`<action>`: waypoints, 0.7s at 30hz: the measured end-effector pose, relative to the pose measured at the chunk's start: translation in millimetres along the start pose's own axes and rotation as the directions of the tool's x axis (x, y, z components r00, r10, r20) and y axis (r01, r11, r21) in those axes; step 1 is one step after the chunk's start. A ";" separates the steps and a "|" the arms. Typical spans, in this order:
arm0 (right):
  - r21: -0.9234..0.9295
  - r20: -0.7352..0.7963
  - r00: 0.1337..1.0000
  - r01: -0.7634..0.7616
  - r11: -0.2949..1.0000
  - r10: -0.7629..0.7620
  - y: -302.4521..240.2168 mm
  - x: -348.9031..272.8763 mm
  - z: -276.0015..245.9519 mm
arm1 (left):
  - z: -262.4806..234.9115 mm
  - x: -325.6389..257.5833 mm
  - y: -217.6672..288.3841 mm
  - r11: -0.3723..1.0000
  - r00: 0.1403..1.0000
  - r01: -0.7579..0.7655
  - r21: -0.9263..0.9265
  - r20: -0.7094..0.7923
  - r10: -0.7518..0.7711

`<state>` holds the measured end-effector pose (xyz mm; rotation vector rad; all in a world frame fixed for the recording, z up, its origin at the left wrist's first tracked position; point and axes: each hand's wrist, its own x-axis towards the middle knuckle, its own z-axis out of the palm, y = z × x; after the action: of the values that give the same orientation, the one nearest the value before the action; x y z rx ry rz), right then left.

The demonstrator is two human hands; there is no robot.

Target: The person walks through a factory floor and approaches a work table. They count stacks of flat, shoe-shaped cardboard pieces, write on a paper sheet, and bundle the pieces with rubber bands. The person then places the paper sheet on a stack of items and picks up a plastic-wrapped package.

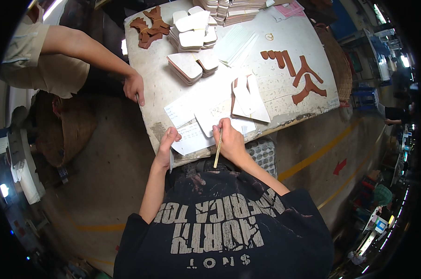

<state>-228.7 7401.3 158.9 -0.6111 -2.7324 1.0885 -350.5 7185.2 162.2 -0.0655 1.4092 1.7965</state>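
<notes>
A white paper sheet (192,138) lies at the near edge of the desk (285,42), overhanging it slightly. The left hand (166,142) pins the sheet's left edge with curled fingers. The right hand (228,137) is closed in a pinch on a thin wooden stick (218,149), tip toward the paper. Both forearms extend upward from the lower edge.

A white paper slip (192,138) with handwriting is lying at the table's near edge, and a second white written slip (179,111) is sitting just beyond it. Out on the floor to the right, a red painted arrow (340,166) is showing beside a yellow line (322,151).
</notes>
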 end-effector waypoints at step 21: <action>0.509 -0.045 0.990 -0.092 0.856 0.133 9.7 70.7 41.0 | 20.8 22.5 -34.0 -0.285 0.744 -0.253 0.925 0.374 0.554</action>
<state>-300.9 7411.6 120.8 -0.7094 -2.2155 1.6866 -335.0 7215.9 132.0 1.3007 2.9037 0.4972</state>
